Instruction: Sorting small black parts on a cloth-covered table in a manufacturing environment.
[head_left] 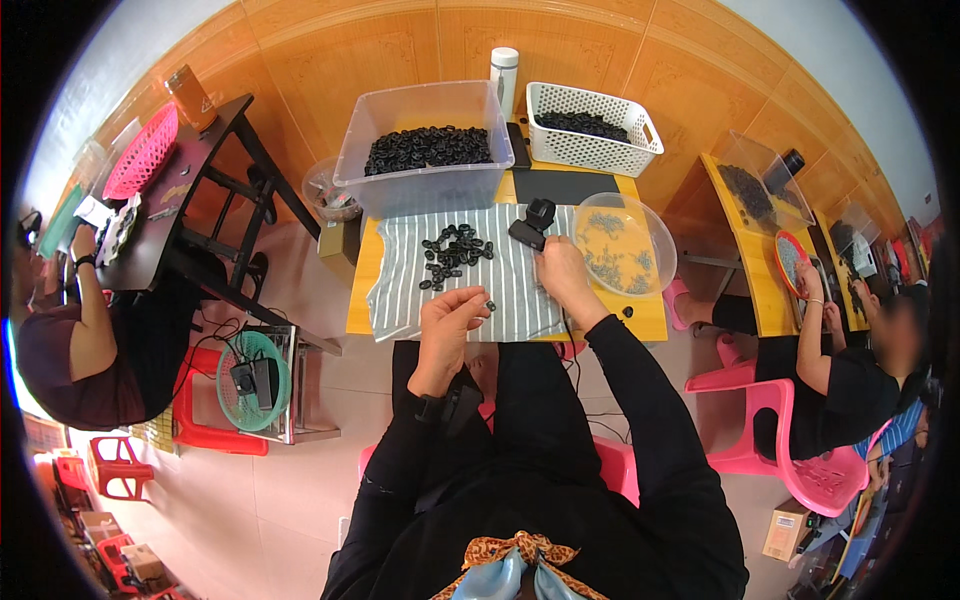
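Note:
My left hand is just above the near edge of a grey striped cloth, thumb and fingers pinched on a small dark part. On the cloth ahead of it lies a loose heap of small black oval parts. My right hand is at the right of the cloth, fingers curled; what they hold, if anything, is hidden. Just beyond its fingertips sits a black device with a rounded top. A round clear tub with small grey pieces stands beside my right hand.
A large clear bin of black parts and a white perforated basket line the table's back, with a white bottle behind. A cable hangs off the front edge. People sit at tables left and right.

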`<control>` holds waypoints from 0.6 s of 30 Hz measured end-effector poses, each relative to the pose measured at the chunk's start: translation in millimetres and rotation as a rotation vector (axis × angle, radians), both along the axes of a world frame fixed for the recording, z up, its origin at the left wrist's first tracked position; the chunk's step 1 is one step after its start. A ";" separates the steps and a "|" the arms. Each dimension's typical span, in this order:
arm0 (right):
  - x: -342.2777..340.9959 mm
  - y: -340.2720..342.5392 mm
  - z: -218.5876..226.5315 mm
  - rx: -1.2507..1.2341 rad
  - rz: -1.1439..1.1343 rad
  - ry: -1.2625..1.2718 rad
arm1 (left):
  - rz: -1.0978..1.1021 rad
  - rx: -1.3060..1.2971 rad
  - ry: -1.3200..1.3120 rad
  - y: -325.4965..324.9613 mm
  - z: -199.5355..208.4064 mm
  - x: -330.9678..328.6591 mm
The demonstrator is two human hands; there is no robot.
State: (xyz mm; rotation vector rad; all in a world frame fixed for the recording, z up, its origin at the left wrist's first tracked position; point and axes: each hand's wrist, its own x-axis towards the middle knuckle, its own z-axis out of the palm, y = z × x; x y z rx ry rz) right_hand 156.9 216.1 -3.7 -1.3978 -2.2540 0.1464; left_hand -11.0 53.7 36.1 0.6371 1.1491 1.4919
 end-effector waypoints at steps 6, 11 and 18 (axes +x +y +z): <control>-6.1 -69.8 36.8 0.143 0.171 0.210 | 0.104 0.036 -0.062 7.7 -4.9 -5.0; -17.5 -163.7 35.2 -0.960 0.499 0.977 | 0.290 0.076 -0.089 27.3 6.7 -5.5; -35.0 -201.3 42.5 -0.853 0.500 1.167 | 0.485 0.139 -0.094 33.4 15.0 3.5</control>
